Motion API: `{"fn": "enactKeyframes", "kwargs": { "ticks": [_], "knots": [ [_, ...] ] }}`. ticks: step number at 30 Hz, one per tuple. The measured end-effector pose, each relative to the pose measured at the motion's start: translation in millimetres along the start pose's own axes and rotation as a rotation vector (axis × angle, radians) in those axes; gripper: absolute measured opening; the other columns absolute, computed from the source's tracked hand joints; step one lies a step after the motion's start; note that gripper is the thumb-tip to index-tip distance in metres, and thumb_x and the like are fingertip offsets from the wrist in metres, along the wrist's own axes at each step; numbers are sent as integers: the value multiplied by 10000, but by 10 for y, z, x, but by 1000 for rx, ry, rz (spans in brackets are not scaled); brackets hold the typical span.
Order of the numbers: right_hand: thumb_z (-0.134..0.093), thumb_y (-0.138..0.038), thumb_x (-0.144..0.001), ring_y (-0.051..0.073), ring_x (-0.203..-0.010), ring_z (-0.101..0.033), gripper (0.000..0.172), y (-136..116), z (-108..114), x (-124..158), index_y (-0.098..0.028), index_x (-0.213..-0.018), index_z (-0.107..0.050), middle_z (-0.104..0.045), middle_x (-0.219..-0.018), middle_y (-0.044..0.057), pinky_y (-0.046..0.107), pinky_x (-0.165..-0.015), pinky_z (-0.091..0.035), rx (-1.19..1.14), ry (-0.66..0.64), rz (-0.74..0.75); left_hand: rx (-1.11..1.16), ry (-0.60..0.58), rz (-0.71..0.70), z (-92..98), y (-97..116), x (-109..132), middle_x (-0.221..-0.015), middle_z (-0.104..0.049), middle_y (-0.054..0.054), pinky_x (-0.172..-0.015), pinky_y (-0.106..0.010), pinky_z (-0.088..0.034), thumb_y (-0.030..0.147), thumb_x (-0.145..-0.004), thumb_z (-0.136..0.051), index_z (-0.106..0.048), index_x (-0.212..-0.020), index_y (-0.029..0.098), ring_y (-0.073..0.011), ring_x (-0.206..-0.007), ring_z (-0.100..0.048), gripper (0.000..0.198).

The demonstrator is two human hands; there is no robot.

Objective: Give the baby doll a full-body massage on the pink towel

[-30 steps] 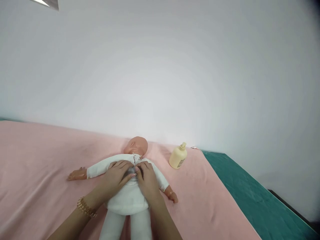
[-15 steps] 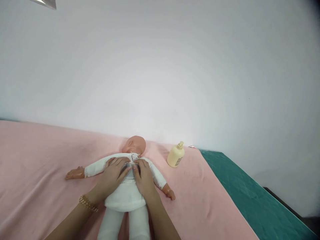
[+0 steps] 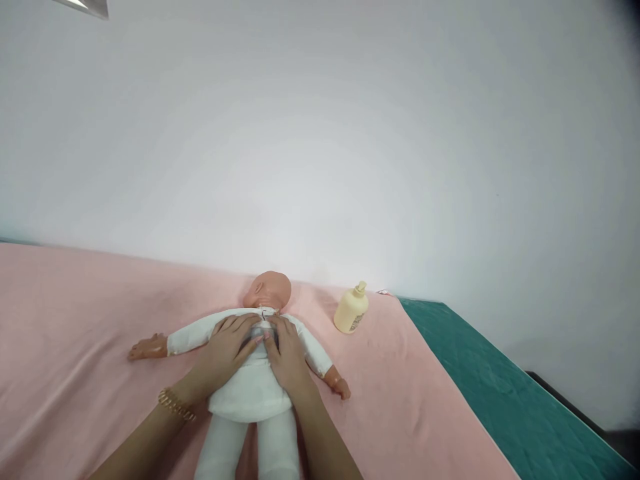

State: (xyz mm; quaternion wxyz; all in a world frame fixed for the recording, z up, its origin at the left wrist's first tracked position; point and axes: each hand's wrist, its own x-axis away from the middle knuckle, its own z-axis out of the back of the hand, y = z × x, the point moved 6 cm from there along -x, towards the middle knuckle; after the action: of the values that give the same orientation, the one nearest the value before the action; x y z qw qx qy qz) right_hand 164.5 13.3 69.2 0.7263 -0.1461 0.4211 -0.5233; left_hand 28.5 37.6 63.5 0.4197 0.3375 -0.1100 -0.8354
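Observation:
A baby doll [image 3: 255,393] with a white cloth body lies on a pink cloth [image 3: 395,393], its bald head turned to the left and its arms spread. My left hand [image 3: 231,347] rests flat on the left side of the doll's upper back, fingers spread, a gold bracelet on the wrist. On the right side of the back lies my right hand [image 3: 286,350], also flat, with its thumb apart from the fingers. Both thumbs point toward each other over a dark patch on the doll's back.
A pale yellow pump bottle [image 3: 351,310] stands on the pink cloth to the right of the doll's head. A green surface [image 3: 490,380] shows along the right edge. Behind everything rises a white wall [image 3: 310,147].
Both hands remain on the doll's upper back, with only a very slight shift of the fingers. The view has moved a little.

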Motion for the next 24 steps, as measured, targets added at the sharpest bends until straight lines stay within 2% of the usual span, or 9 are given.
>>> {"fn": "enactKeyframes", "kwargs": {
  "ticks": [6,17,24],
  "knots": [
    [-443,-277,-972,215,-1208,-477,330,45,-44,-11,-142,-1245,-571,-594,-1278,93,382,-1069,-343,73,-69,-20,15,-77,16,-15,4,-15,-1230,-635,-67,-994,-444,-361,456,-951,-378,-577,-1204,221,-243,-1147,-520,398],
    [-447,-262,-967,219,-1246,-448,376,50,-42,-7,-135,-1309,-536,-560,-1333,84,386,-1097,-318,90,-78,-42,8,-43,18,-17,-8,-8,-1263,-620,-78,-1002,-444,-352,462,-954,-370,-561,-1254,212,-243,-1161,-513,435],
    [-465,-267,-957,235,-1230,-464,377,65,-52,-25,-140,-1299,-558,-573,-1312,93,396,-1080,-343,99,-85,-35,25,-104,38,-26,16,-21,-1306,-602,-66,-1036,-452,-342,464,-956,-358,-569,-1262,200,-246,-1186,-505,456]
  ]
}}
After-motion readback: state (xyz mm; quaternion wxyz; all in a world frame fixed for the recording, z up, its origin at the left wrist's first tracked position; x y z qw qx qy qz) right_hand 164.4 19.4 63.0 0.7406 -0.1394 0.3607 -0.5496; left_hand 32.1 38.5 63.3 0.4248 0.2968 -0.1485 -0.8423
